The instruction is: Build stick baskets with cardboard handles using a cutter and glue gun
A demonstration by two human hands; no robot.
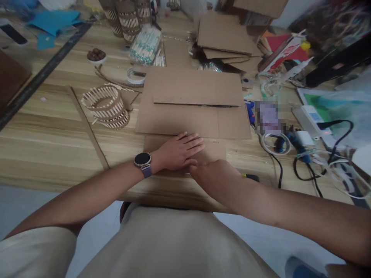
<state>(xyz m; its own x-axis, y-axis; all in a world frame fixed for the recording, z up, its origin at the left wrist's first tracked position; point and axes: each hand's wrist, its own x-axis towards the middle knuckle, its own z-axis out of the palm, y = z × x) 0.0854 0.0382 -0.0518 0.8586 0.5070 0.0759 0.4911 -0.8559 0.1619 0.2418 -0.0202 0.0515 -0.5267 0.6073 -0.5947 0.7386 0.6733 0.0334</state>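
Note:
My left hand (pixel 181 151), with a watch on the wrist, lies flat with fingers stretched out on a small cardboard piece (pixel 214 148). My right hand (pixel 213 173) is closed at the near edge of this piece, its thumb close to my left hand. Its curled fingers face away from view, so what they hold, if anything, is hidden. Just beyond my hands lies a large cardboard sheet (pixel 179 119), with a narrow cardboard strip (pixel 197 101) on top of it. A yellow and black tool (pixel 251 177) sits partly hidden behind my right forearm.
To the left stand a round basket of sticks and cardboard (pixel 106 108) and a long strip (pixel 88 127). Bagged sticks (pixel 146 44), a bowl of brown balls (pixel 96 56) and stacked cardboard (pixel 224 34) lie farther back. Cables and a power strip (pixel 311 119) crowd the right.

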